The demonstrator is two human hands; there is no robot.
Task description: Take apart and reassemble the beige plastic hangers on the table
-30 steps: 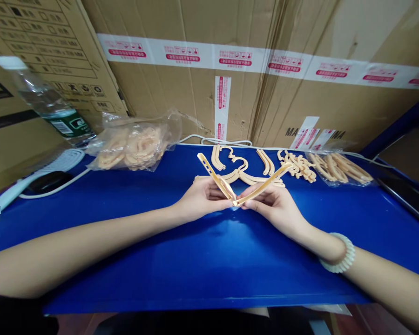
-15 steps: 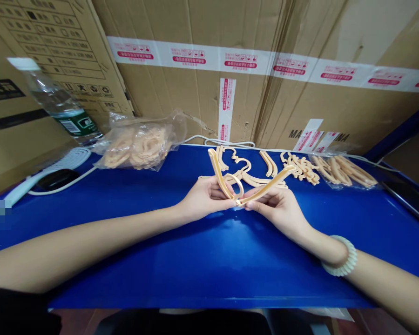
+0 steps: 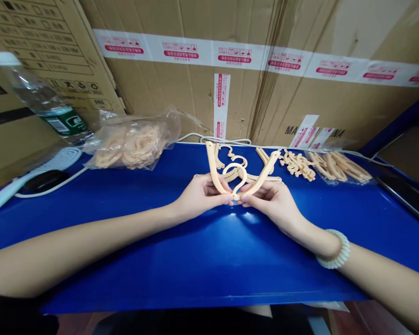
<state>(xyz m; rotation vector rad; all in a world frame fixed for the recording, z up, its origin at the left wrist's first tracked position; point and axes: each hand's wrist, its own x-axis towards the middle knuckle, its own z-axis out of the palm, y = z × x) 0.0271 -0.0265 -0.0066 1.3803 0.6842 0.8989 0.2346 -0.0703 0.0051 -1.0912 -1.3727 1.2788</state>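
Between both hands, above the blue table [image 3: 209,260], is a beige plastic folding clothes hanger [image 3: 214,170]. Its two arms slant up and apart in a V, with the curved hook standing between them. My left hand [image 3: 197,197] pinches the left arm close to the central joint, thumb in front. My right hand [image 3: 275,202] grips the right arm just beside that joint in the same way. Some fingertips are hidden behind the hanger. Directly behind it lies another hanger [image 3: 270,179] with spread arms, partly covered by my hands and the held one.
Loose hanger hooks [image 3: 298,165] lie piled at the back right, beside a clear bag of hanger arms [image 3: 347,166]. A larger bag of beige parts [image 3: 132,146] and a water bottle [image 3: 56,111] stand back left. A white cable [image 3: 226,140] runs along the cardboard boxes [image 3: 181,93].
The hanger has turned in my hands: its arms point more steeply upward, their smooth face now shows, and the hook stands higher between them. Both hands keep their hold. The view has shifted slightly.
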